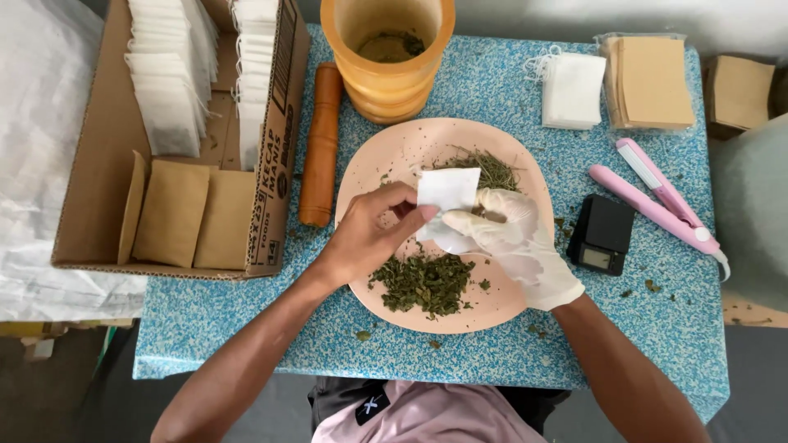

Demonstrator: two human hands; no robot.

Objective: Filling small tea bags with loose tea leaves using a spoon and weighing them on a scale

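Note:
My left hand (373,234) is bare and pinches the left edge of a small white filter bag (447,193) above a peach plate (386,156). My right hand (517,242), in a white glove, holds the bag's right side, with a pinch of dried herb at its fingertips. On the plate lie a pile of chopped green herb (423,283) at the front and a pile of thin, stalky herb (492,168) at the back.
Left: a cardboard box (98,193) with white bags and brown envelopes. An orange wooden pestle (320,143) and orange mortar (390,57) stand behind the plate. Right: white bags (573,90), brown envelopes (652,82), a pink heat-sealing iron (657,201), a small black scale (602,235).

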